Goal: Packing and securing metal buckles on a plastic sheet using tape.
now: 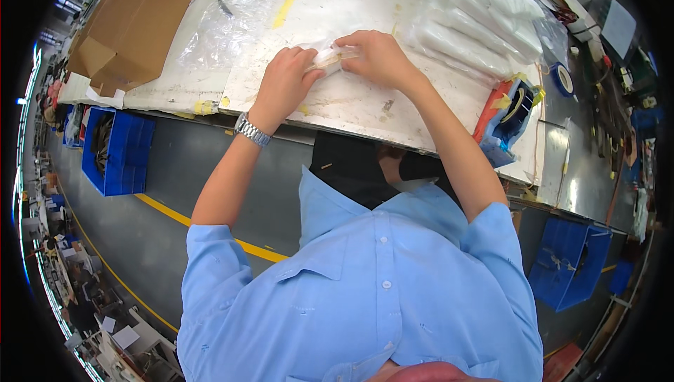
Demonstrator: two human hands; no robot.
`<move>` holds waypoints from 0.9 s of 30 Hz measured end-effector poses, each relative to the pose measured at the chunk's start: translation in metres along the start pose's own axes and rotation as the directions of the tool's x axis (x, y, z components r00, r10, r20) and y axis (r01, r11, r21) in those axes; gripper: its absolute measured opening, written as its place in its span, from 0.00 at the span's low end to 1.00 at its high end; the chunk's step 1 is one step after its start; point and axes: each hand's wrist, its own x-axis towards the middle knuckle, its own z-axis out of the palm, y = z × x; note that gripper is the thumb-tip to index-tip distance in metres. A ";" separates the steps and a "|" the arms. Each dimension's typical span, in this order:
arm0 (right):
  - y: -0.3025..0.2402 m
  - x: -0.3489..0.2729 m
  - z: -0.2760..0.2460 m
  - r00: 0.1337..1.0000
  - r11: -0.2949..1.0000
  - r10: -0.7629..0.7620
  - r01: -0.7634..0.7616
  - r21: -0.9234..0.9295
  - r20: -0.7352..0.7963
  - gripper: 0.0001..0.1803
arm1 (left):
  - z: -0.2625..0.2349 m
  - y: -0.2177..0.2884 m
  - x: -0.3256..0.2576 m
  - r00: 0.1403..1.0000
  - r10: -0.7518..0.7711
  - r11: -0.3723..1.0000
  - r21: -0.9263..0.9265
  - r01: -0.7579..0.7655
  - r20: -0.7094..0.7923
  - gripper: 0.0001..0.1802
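Note:
Over the worn white tabletop [351, 112], both my hands grip a small bundle wrapped in clear plastic [328, 60]. What lies inside the wrap is too small to make out. My left hand [284, 80], with a metal watch on its wrist, closes on the bundle's left end, thumb toward the middle. From the right, my right hand [379, 59] pinches the other end between thumb and fingers. Right of my hands lies a pile of white packages in clear plastic [484, 20]. A crumpled clear plastic bag [235, 13] lies beyond my left hand.
An open cardboard box [133, 24] stands at the left of the table. Near the right front edge sits a red and blue tape dispenser [507, 112], with a blue tape roll [562, 78] farther right. Blue bins [119, 150] stand on the floor at both sides.

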 end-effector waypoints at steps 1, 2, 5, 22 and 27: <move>0.001 0.005 0.001 0.998 0.998 0.055 -0.054 -0.015 0.012 0.22 | -0.001 0.000 0.005 0.999 0.037 0.999 -0.009 -0.037 0.027 0.19; 0.002 0.009 0.001 0.994 0.994 0.109 -0.109 -0.031 0.023 0.22 | -0.003 -0.001 0.010 0.996 0.075 0.997 -0.018 -0.074 0.054 0.20; -0.011 0.033 -0.004 0.959 0.945 0.250 -0.272 0.180 0.136 0.20 | -0.009 -0.002 0.021 0.987 0.149 0.988 0.035 -0.151 0.051 0.22; 0.048 0.068 -0.030 0.819 0.638 0.574 -0.455 0.621 0.009 0.09 | -0.003 -0.014 0.015 0.949 0.302 0.953 0.017 -0.302 -0.096 0.22; 0.036 0.052 -0.022 0.886 0.915 0.402 -0.377 0.147 -0.231 0.14 | -0.005 -0.003 0.014 0.957 0.274 0.961 -0.014 -0.276 -0.097 0.19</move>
